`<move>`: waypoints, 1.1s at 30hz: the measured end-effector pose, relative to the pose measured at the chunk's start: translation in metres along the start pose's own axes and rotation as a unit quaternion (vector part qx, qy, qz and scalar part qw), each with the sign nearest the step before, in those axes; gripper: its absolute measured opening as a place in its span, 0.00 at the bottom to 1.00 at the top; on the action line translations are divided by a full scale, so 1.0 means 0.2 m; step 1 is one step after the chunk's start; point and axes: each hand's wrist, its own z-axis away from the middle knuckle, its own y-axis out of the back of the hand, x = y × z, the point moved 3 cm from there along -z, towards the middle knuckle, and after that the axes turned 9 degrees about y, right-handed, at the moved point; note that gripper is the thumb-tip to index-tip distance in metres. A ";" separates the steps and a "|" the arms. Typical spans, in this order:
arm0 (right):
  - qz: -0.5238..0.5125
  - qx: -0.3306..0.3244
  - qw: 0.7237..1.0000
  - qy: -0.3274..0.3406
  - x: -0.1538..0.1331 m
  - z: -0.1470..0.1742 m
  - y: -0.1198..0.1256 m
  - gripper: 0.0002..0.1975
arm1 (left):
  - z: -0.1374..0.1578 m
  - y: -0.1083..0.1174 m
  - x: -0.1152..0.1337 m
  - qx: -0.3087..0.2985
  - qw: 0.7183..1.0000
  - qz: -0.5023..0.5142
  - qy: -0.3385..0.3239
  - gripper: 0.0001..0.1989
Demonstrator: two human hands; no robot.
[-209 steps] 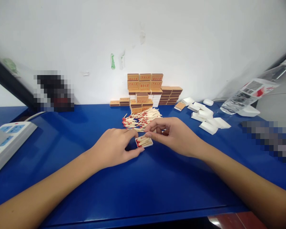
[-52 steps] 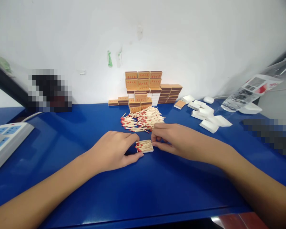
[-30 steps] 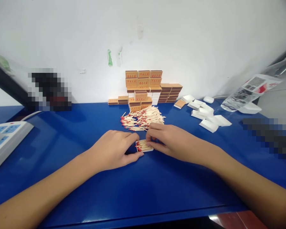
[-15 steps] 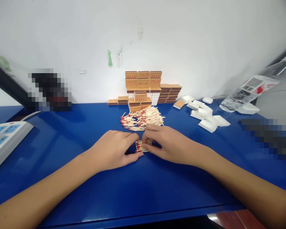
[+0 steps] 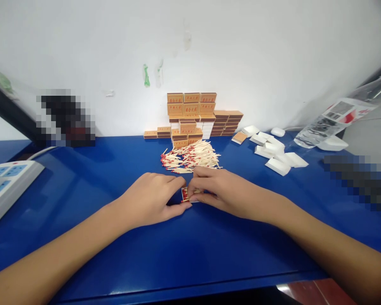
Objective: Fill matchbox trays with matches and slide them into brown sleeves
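A small white matchbox tray (image 5: 194, 201) lies on the blue desk in front of me, with red-headed matches (image 5: 184, 195) inside. My left hand (image 5: 154, 198) grips the tray's left end between thumb and fingers. Over the tray's right part, my right hand (image 5: 220, 189) has its thumb and fingers pinched together on the matches, hiding much of them. Just behind my hands spreads a loose pile of matches (image 5: 200, 156), most heads pointing left.
Stacked matchboxes (image 5: 191, 109) stand against the wall behind the pile. White empty trays (image 5: 277, 166) are scattered at the right, near a leaning plastic bottle (image 5: 330, 120). A power strip (image 5: 25, 180) sits at the left. Two blurred dark objects flank the desk.
My right hand's fingertips have shifted slightly left and closed in over the matches in the tray. My left hand has stayed nearly still at the tray's end.
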 end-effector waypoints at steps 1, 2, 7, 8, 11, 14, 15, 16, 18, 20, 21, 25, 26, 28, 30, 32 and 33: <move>0.000 -0.002 1.000 0.003 0.00 0.00 0.00 0.06 | 0.00 0.00 0.00 0.000 1.000 0.000 -0.001 0.14; -0.001 -0.005 1.000 0.005 0.00 0.00 0.00 0.07 | 0.00 0.00 0.00 0.001 1.000 0.001 -0.002 0.14; 0.007 -0.013 1.000 -0.001 0.00 0.00 -0.02 0.07 | 0.00 -0.01 0.00 0.007 1.000 0.003 -0.004 0.14; 0.011 -0.013 1.000 -0.006 0.00 0.00 -0.02 0.07 | 0.00 -0.01 0.00 0.009 1.000 0.003 -0.005 0.14; 0.027 -0.014 0.999 -0.020 0.00 0.01 0.00 0.05 | 0.00 -0.01 0.00 0.007 1.000 0.004 -0.002 0.13; 0.049 -0.019 0.998 -0.029 0.00 0.02 0.03 0.03 | 0.00 0.00 0.00 0.005 1.000 0.008 0.001 0.14; 0.055 -0.022 0.998 -0.029 0.00 0.02 0.04 0.03 | 0.00 0.00 0.00 0.004 1.000 0.008 0.001 0.14; 0.059 -0.025 0.998 -0.028 0.00 0.02 0.04 0.03 | 0.00 0.00 0.00 0.003 1.000 0.009 0.002 0.14; 0.062 -0.027 0.997 -0.024 -0.01 0.02 0.04 0.04 | -0.01 0.00 0.00 -0.001 1.000 0.008 0.006 0.14; 0.061 -0.024 0.998 -0.024 -0.01 0.02 0.04 0.05 | -0.01 0.00 0.00 -0.004 1.000 0.008 0.009 0.14; 0.061 -0.023 0.998 -0.026 -0.01 0.02 0.04 0.04 | -0.01 0.00 0.00 -0.004 1.000 0.008 0.009 0.14; 0.049 -0.028 0.998 -0.033 0.00 0.02 0.03 0.05 | -0.01 0.00 0.00 -0.003 1.000 0.013 0.008 0.13; 0.042 -0.029 0.998 -0.033 0.00 0.02 0.03 0.05 | 0.00 0.00 0.00 -0.004 1.000 0.014 0.007 0.13; 0.029 -0.032 0.999 -0.029 0.00 0.02 0.03 0.06 | 0.00 0.00 0.00 -0.004 1.000 0.013 0.007 0.13; 0.019 -0.032 0.999 -0.026 0.00 0.02 0.02 0.06 | 0.00 0.00 0.00 -0.007 1.000 0.012 0.010 0.13; 0.013 -0.032 0.999 -0.026 0.01 0.02 0.02 0.07 | -0.01 0.00 0.00 -0.010 1.000 0.010 0.013 0.14; 0.013 -0.032 0.999 -0.025 0.01 0.02 0.02 0.07 | -0.01 0.00 0.00 -0.012 1.000 0.010 0.014 0.14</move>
